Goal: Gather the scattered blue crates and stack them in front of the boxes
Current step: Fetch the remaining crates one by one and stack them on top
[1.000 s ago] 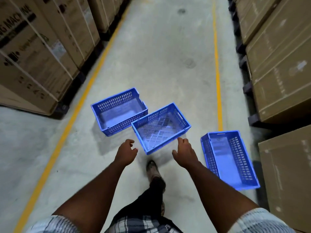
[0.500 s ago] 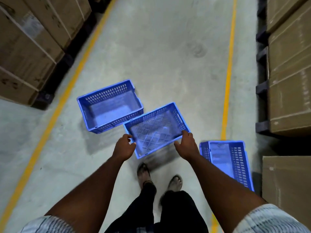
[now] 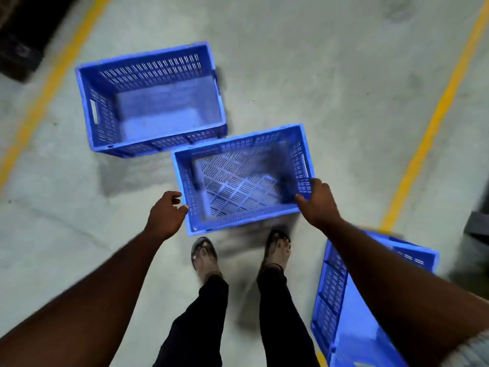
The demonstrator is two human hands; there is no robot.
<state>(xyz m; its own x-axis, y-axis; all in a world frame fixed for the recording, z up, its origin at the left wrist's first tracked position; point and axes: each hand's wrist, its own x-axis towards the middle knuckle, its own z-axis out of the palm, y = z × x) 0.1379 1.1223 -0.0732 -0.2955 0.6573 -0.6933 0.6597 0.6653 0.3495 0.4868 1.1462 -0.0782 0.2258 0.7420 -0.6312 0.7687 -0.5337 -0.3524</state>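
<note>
Fingers (image 3: 173,197) of the left hand (image 3: 165,215) curl at the middle crate's (image 3: 238,181) near left corner, thumb touching; a firm grip I cannot tell. That crate lies just ahead of the feet (image 3: 203,254), a second crate (image 3: 158,109) at its far left. Right hand (image 3: 318,205) grips its right rim. Likely light, stiff, slotted plastic: lift by both end rims.
</note>
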